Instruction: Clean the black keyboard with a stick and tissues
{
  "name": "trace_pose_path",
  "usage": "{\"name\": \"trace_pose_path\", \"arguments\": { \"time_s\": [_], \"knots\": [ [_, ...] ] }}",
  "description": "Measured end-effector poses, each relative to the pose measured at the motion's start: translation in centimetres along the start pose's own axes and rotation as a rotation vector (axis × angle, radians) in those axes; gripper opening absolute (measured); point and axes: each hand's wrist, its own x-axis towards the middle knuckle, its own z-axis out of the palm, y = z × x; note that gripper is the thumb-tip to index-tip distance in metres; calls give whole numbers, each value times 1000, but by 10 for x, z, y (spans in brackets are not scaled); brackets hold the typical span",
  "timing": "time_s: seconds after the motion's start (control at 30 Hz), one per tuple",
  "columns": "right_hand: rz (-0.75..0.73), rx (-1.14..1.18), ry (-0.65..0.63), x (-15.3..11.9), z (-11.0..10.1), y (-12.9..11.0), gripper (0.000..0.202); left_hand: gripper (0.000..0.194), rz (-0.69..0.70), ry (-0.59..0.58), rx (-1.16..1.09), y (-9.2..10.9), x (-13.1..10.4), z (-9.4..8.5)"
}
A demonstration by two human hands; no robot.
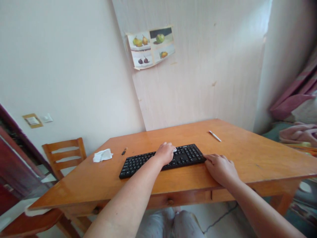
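Observation:
A black keyboard (184, 158) lies slightly askew on the wooden table in front of me. My left hand (165, 153) is over its middle keys, fingers closed on a piece of white tissue (175, 150), of which only a small bit shows. The keys under this hand and forearm are hidden. At the keyboard's right end, my right hand (221, 168) rests low on the table, with its thumb and finger side gripping the near corner. Its other fingers curl toward the tabletop and show only in part.
A crumpled white tissue (102, 155) and a small black USB stick-like item (123, 152) lie left of the keyboard. A white pen (215, 136) is at the back right. The wooden table (262, 158) meets a pale board behind. A wooden chair (64, 155) stands at the left.

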Motion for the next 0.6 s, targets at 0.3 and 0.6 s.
{"name": "trace_pose_path", "arguments": {
  "time_s": [0.3, 0.6],
  "knots": [
    [-35, -22, 36, 1, 8, 8, 46, 31, -119, 7, 20, -48, -56, -11],
    [-53, -23, 70, 3, 12, 13, 47, 35, -248, 10, 42, -87, -105, -21]
  ]
}}
